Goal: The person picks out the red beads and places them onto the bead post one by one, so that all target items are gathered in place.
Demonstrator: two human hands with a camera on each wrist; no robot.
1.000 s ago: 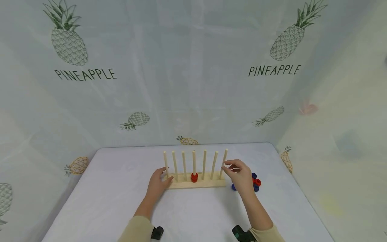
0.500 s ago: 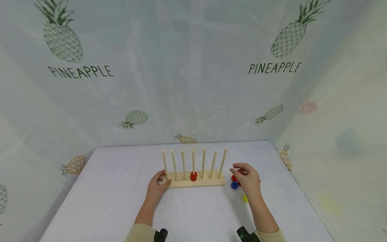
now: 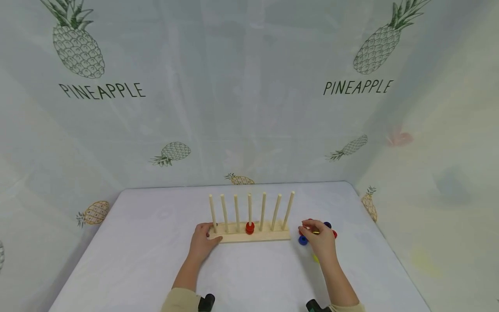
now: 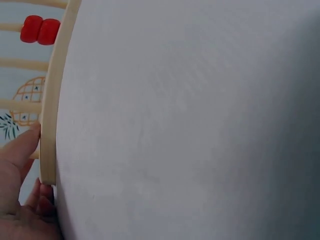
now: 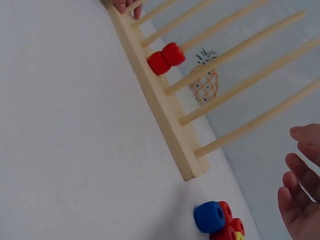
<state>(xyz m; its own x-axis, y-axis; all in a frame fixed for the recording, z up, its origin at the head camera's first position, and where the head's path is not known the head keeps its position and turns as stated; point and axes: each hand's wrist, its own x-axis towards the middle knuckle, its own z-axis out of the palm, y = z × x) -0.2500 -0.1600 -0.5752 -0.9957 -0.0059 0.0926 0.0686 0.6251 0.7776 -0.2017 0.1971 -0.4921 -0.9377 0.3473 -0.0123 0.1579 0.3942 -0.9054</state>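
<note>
A wooden peg rack (image 3: 255, 236) stands on the white table, with several upright pegs in a row on its base. Two red beads (image 5: 166, 58) are stacked on its middle peg. My left hand (image 3: 201, 243) grips the rack's left end, thumb in front and fingers behind; the left wrist view catches this hand (image 4: 22, 185) at the base's end. Over the pile of loose beads, right of the rack, hovers my right hand (image 3: 322, 243), fingers loosely bent and nothing between them in the right wrist view. It partly hides the pile, where a blue bead (image 3: 303, 240) shows.
Red, blue and yellow beads lie close together beside the rack's right end, including a red bead (image 5: 224, 234). Nearer the front is a yellow bead (image 3: 316, 258), partly behind the right wrist. A pineapple-print cloth (image 3: 249, 108) hangs behind the table (image 3: 156, 242).
My right hand has moved from the rightmost peg rightward and down to the loose beads. My left hand keeps its hold on the rack's left end.
</note>
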